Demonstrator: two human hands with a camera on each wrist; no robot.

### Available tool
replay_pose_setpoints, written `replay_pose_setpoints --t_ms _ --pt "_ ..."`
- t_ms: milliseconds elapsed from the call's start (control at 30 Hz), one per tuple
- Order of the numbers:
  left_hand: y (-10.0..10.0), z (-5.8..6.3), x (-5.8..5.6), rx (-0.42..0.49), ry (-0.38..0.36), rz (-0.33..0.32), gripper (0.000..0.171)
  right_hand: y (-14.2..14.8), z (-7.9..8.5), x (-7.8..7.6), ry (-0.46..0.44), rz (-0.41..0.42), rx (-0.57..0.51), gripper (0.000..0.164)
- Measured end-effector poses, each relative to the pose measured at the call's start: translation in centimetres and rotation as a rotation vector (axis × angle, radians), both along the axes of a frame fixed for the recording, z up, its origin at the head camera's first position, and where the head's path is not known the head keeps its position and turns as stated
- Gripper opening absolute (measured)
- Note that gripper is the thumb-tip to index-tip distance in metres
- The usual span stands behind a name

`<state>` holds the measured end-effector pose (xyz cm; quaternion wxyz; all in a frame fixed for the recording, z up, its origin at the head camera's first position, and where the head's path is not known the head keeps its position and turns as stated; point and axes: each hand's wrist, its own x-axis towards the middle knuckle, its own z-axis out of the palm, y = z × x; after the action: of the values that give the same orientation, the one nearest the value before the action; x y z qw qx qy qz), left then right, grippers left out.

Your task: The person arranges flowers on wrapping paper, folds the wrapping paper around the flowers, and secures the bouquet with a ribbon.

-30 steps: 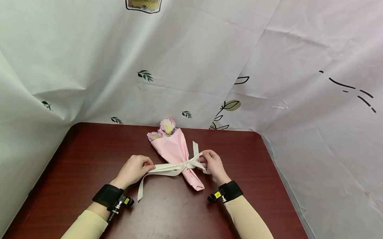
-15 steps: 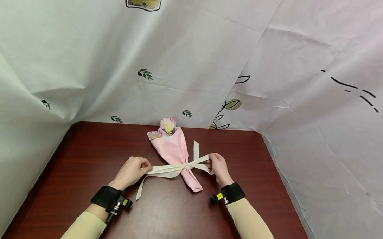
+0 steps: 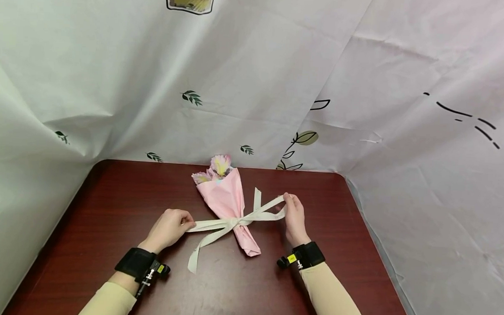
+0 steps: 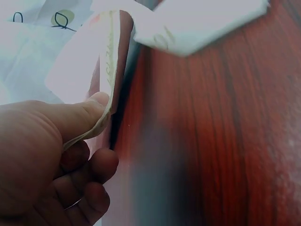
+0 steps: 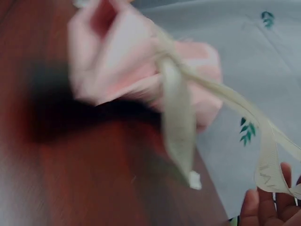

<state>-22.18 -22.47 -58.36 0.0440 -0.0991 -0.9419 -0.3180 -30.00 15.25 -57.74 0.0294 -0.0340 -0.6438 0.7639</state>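
Observation:
A bouquet in pink wrapping paper (image 3: 222,198) lies on the table, its pale purple and yellow flowers (image 3: 220,165) toward the back edge. Cream ribbon (image 3: 233,222) is knotted around its narrow lower part. On the left, my left hand (image 3: 169,228) pinches a length of the ribbon between thumb and fingers, as the left wrist view also shows with the ribbon (image 4: 112,61) running up from the thumb. My right hand (image 3: 294,219) pinches a ribbon loop out to the right of the knot. One loose tail hangs toward the front, another points to the back.
The dark red-brown table (image 3: 214,295) has its back edge against a pale cloth backdrop (image 3: 246,74) printed with leaves. Each wrist wears a black strap (image 3: 136,264) with a small camera.
My right hand has moved right and slightly up, drawing the ribbon loop longer. My left hand has shifted a little left and down. The knot and lower bouquet have slid slightly left.

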Motion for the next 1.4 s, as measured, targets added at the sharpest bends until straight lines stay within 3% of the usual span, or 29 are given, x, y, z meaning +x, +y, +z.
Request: replay_pose_setpoints --t_ms 67,167,267,367,467,567,700,767,833,900,1000,1067,1233,1333,1400 --pt "-0.1 -0.1 0.1 -0.001 -0.006 0.002 0.012 0.0 0.3 -0.2 0.017 0.07 -0.106 0.024" --pt "-0.2 -0.2 0.1 0.008 -0.011 0.003 0.012 -0.1 0.4 -0.4 0.069 0.264 -0.267 0.025" --pt "-0.1 0.0 -0.1 0.049 -0.008 0.021 0.012 -0.9 0.3 -0.9 0.114 0.442 -0.357 0.024" --pt "0.2 0.2 -0.3 0.161 -0.012 0.065 0.008 -2.0 0.2 -1.8 0.125 0.485 -0.353 0.02" --pt "0.9 0.3 -0.4 0.392 -0.031 0.115 0.009 -3.0 0.0 -2.7 0.065 0.445 -0.316 0.016" --pt "2.0 0.1 -0.4 0.713 -0.027 0.153 0.024 -3.4 -0.2 -3.2 -0.021 0.414 -0.287 0.021" --pt "3.7 -0.3 -0.4 1.182 -0.009 0.128 0.027 -3.6 -0.7 -3.3 -0.074 0.458 -0.275 0.037" --pt "4.4 -0.5 -0.4 1.374 -0.011 0.1 0.024 -3.6 -0.9 -3.3 -0.071 0.509 -0.246 0.048" --pt "4.9 -0.6 -0.5 1.498 -0.019 0.084 0.02 -3.7 -1.2 -3.2 -0.063 0.542 -0.184 0.048" --pt "5.2 -0.7 -0.6 1.544 -0.019 0.093 0.017 -3.8 -1.6 -3.1 -0.057 0.542 -0.105 0.041" --pt "5.3 -1.0 -0.8 1.499 -0.024 0.14 0.014 -4.1 -1.9 -3.1 -0.03 0.515 0.055 0.035" --pt "5.2 -1.4 -0.8 1.398 -0.027 0.164 0.012 -4.2 -2.1 -3.0 0.012 0.503 0.198 0.033" --pt "5.1 -3.2 -0.9 0.979 0.046 0.142 0.013 -4.2 -2.1 -2.6 0.168 0.496 0.594 0.028" --pt "4.7 -5.4 -1.4 0.709 0.108 0.135 0.012 -4.2 -2.0 -2.6 0.252 0.501 0.751 0.034" --pt "4.5 -6.8 -1.9 0.578 0.111 0.141 0.014 -4.1 -2.0 -2.7 0.298 0.509 0.81 0.038"
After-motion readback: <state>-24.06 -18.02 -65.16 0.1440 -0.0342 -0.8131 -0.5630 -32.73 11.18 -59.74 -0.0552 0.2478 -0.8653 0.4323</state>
